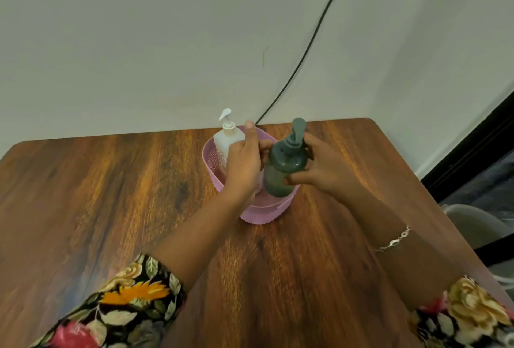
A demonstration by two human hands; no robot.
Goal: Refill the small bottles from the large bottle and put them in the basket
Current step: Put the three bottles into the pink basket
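Note:
A pink basket (261,214) stands on the wooden table (111,194) near its far edge. A white pump bottle (226,139) stands upright inside the basket at its far left. My right hand (325,169) grips a dark green pump bottle (281,175) from the right, thumb on its body and fingers behind its collar. That bottle is upright with its lower part inside the basket's right side. My left hand (243,164) hovers over the basket between the two bottles, index finger raised straight and the other fingers touching the green bottle's shoulder. The large bottle is out of view.
A black cable (311,41) runs down the pale wall to the table's back edge behind the basket. A grey chair (472,225) sits off the table's right side. Bare tabletop lies to the left and in front of the basket.

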